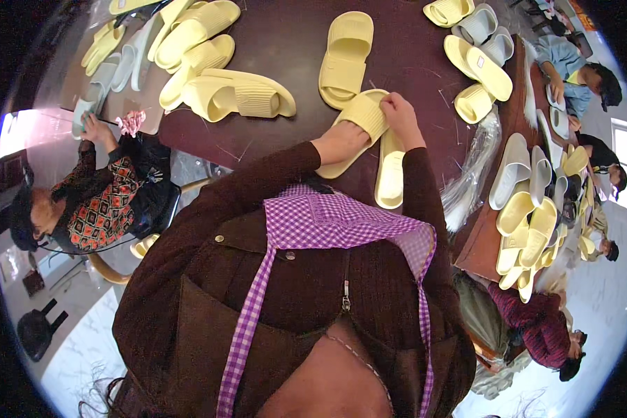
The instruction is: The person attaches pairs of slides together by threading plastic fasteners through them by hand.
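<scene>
A yellow slide slipper [368, 111] with a ribbed strap lies at the table's near edge. My left hand [340, 143] reaches in under its strap and holds it, the fingertips hidden beneath the band. At the strap's right side my right hand [401, 120] is closed in a pinch; what sits between the fingertips is too small to make out. Just below that hand rests another yellow slipper [390, 174], partly behind my wrist. Beyond both hands lies a yellow slipper [347, 59], its strap end close to the held one.
Yellow slippers [247, 96] are heaped on the left, more slippers [479, 66] on the right. Loose threads lie on the dark red table [279, 35]. A bundle of clear plastic [472, 174] hangs at its right edge. A person [97, 202] works at left, several others at right.
</scene>
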A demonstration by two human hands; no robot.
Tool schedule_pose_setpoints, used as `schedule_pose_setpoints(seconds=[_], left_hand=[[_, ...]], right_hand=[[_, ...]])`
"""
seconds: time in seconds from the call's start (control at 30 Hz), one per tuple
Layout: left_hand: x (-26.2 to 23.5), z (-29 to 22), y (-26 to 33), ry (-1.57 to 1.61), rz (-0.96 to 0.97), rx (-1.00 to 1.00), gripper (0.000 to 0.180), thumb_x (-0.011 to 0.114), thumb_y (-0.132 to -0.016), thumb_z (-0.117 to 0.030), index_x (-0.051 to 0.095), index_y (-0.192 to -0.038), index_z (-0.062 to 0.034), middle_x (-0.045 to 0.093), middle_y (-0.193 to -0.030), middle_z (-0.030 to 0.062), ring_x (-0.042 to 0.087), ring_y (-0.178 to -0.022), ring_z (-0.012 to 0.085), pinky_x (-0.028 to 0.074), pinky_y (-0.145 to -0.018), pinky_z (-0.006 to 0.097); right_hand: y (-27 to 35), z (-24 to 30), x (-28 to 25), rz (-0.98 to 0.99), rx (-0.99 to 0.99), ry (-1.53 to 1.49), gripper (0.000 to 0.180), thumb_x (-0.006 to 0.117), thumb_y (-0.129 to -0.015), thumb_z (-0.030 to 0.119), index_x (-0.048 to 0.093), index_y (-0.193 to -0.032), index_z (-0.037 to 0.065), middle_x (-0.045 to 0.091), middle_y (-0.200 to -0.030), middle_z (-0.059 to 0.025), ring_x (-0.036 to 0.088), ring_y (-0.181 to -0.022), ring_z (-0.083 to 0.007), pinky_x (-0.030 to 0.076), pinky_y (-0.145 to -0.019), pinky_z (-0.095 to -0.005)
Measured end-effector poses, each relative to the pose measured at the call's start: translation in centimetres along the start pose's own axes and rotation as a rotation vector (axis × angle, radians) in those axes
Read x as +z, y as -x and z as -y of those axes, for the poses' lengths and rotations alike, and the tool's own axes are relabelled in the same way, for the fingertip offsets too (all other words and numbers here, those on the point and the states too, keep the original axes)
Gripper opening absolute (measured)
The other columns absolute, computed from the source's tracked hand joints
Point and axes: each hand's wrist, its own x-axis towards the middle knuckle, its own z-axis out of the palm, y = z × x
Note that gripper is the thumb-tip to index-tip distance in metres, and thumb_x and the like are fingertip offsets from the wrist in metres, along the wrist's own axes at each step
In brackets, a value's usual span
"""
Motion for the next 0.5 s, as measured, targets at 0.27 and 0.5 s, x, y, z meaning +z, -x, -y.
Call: schedule_pose_setpoints(seconds=[0.27, 0.5], left_hand=[[0.7, -0.2, 1.4, 0.051, 0.065, -0.065, 0.02, 0.051, -0.079, -0.016, 0.057, -0.091, -0.0011, 0.059, -0.09, 0.0163, 0.059, -0.084, 0.03, 0.047, -0.072, 0.039], [0.8, -0.2, 2.8, 0.162, 0.088, -0.109, 0.019, 0.051, -0.079, -0.012, 0.055, -0.094, -0.0009, 0.056, -0.093, 0.015, 0.057, -0.087, 0.0297, 0.046, -0.074, 0.038]], right_hand=[[0.5, -0.3, 0.8, 0.206, 0.103, -0.132, 0.017, 0.057, -0.079, 0.016, 0.059, -0.087, 0.001, 0.059, -0.075, -0.0062, 0.055, -0.069, -0.015, 0.044, -0.062, -0.0275], [1.8, -1.1, 3.8, -0.042, 0.129, -0.238, 0.015, 0.057, -0.08, 0.012, 0.059, -0.087, -0.001, 0.056, -0.072, -0.0007, 0.05, -0.066, -0.0079, 0.041, -0.058, -0.0229]])
